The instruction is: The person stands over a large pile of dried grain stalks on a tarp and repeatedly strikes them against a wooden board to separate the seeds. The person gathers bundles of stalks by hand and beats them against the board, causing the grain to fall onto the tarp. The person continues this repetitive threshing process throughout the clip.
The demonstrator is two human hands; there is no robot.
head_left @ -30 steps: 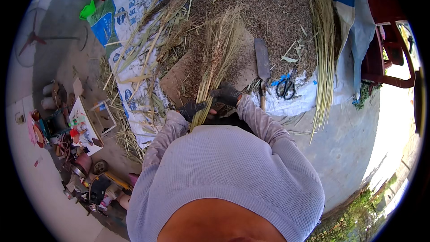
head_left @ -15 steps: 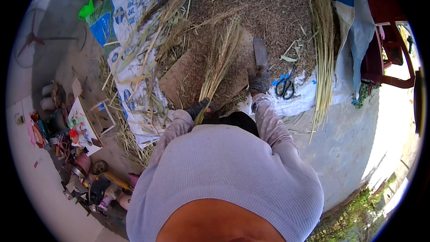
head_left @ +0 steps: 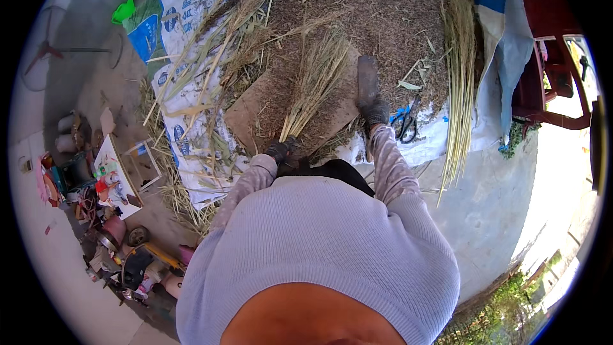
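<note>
My left hand (head_left: 280,149), in a dark glove, is closed round the stalk ends of a bundle of dry seed-headed stalks (head_left: 314,86). The bundle's brushy heads fan out away from me over a brown board (head_left: 252,105). My right hand (head_left: 375,112), gloved too, grips a broad flat-bladed knife (head_left: 368,76) whose blade points away from me, just right of the bundle and apart from its stalks. Its handle is hidden in the fist. Black-handled scissors (head_left: 407,126) lie right of that hand.
Brown seeds and chaff (head_left: 396,13) cover much of the printed white sacking (head_left: 434,140). Another bundle of stalks (head_left: 458,76) lies at the right, and loose stalks (head_left: 217,83) at the left. Red chairs (head_left: 549,83) stand beyond the sacking. Clutter (head_left: 137,249) fills the floor at lower left.
My left hand has moved slightly away from my body with the bundle, whose heads look more spread. My right wrist has turned, and the knife blade now sits a little farther left.
</note>
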